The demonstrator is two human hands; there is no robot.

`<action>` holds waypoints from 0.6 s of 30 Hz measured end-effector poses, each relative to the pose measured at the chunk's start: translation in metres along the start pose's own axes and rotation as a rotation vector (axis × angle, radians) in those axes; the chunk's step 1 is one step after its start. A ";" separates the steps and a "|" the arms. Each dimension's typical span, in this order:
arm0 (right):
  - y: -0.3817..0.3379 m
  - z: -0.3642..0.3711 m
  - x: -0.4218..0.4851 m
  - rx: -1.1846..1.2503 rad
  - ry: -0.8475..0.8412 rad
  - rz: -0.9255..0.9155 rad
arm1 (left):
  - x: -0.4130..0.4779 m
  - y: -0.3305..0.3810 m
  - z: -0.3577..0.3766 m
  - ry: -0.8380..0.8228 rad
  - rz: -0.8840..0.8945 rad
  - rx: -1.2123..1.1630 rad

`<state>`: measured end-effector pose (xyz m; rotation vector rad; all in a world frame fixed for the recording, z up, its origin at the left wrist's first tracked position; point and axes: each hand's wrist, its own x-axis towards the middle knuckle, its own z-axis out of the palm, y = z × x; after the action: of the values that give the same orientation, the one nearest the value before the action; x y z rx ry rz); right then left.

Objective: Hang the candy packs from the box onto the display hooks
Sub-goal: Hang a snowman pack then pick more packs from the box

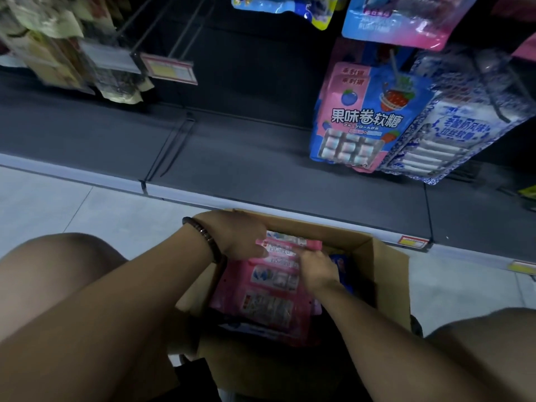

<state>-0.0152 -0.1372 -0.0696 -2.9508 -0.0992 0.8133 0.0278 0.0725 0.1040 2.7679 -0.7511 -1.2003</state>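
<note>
A: Where are the candy packs?

B: A stack of flat pink plastic candy packs [272,288] lies inside the open brown cardboard box [388,274], label side up, the top edges pointing toward the shelf. More packs lie under the stack, and a blue one [339,264] shows at the box's right side.

A: And the hands?

B: Both are in the box. The left hand [237,236], with a dark beaded bracelet [206,239] on its wrist, reaches over the box's far left corner, and its grip is clenched on the top edge of the uppermost pink pack. The right hand [317,268] sits just beside it, toward the box's right wall, fingers curled onto the same top edge (thumb hidden, so how firmly it pinches I cannot tell, but it is grasping the pack).

A: What lies around the box?

B: It stands on the pale tiled floor [72,210], between the person's bare knees. Just beyond the box runs the dark grey base shelf [246,158] with a red and yellow price tag [413,242] on its front edge. Above the box and to the right hang a pink and blue candy bag with printed fruit [365,117] and, touching it on the right, a blue and white patterned bag [452,134]. Above and to the left of the box, bare metal display hooks [185,33] stick out, one with a red-framed tag [169,68], beside blurred clear bags [58,44].
</note>
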 end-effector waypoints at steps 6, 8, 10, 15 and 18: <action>0.023 -0.043 -0.012 0.371 0.227 0.012 | -0.006 -0.004 -0.010 -0.037 -0.063 0.076; 0.035 -0.057 -0.023 0.642 0.290 -0.026 | -0.005 -0.004 -0.011 -0.057 -0.091 0.050; 0.042 -0.071 -0.042 0.863 0.321 -0.045 | -0.010 0.000 -0.012 -0.070 -0.105 0.051; 0.046 -0.098 -0.084 1.228 0.330 -0.074 | -0.004 -0.003 -0.013 0.173 -0.080 -0.387; 0.051 -0.110 -0.098 1.319 0.340 -0.069 | -0.008 0.014 -0.020 0.318 0.046 -0.977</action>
<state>-0.0409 -0.2030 0.0698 -1.7489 0.2568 0.1680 0.0313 0.0606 0.1264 2.0069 -0.1153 -0.7663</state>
